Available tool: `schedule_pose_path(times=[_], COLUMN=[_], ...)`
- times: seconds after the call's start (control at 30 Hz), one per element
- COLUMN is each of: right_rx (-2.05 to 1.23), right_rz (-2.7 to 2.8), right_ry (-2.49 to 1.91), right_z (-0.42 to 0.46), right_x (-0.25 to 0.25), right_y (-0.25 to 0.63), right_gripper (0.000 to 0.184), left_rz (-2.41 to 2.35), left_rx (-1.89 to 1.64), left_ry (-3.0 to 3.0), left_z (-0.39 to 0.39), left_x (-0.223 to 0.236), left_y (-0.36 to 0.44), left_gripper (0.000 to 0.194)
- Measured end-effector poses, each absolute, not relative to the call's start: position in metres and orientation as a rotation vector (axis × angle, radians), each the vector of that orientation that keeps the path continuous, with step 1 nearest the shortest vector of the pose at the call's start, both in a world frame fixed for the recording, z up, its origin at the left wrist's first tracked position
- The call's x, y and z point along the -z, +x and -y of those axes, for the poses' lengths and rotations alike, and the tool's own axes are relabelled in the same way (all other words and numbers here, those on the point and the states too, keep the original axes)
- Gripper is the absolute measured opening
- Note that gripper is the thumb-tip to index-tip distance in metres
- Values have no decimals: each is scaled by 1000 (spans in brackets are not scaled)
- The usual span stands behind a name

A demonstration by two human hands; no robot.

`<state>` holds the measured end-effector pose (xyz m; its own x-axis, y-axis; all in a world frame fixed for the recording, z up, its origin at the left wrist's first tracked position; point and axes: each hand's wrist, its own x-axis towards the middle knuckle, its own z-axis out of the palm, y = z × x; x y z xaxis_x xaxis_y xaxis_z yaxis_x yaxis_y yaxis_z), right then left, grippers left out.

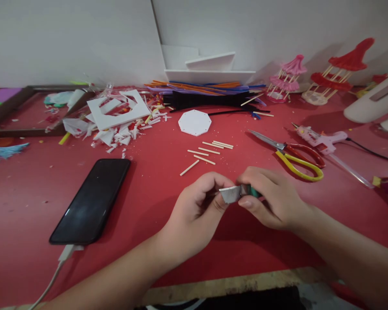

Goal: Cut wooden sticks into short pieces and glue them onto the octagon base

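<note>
Over the near part of the red table (155, 181), my left hand (194, 215) and my right hand (271, 198) meet. Between them is a small cutter with a silver metal blade (230, 194) and a green handle that barely shows. My right hand is closed around the handle end. The fingers of my left hand pinch the blade end. Several short wooden sticks (208, 151) lie just beyond my hands, in front of a white octagonal foam piece (194, 122).
A black phone (92, 200) on a white cable lies at the left. Red-and-yellow scissors (292, 157) and a pink glue gun (323, 141) lie at the right. White foam scraps (116, 120), a pile of coloured pipe cleaners (207, 92) and pink and red stick towers (286, 77) sit further back.
</note>
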<state>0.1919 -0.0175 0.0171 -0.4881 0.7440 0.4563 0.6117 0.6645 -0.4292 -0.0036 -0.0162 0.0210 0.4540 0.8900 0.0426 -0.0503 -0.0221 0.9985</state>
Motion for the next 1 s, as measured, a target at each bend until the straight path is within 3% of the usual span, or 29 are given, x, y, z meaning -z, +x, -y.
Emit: schedule_pose_path(times=[0.07,0.3,1.0], right_rx=[-277,-273,-355], right_rz=[2272,2294,2261], right_ry=[-1032,-1011,-975], right_z=[18,20,21], right_x=[-16,-14,-14], right_y=[191,192,191], right_gripper=[39,42,43], left_rz=[-798,-761,-706], left_rx=[-911,-926,-892], left_ry=[1449,1545,1512], left_z=[17,16,15], left_x=[-20,-18,-20], left_y=[-4,-4,-2], left_gripper=[3,16,13])
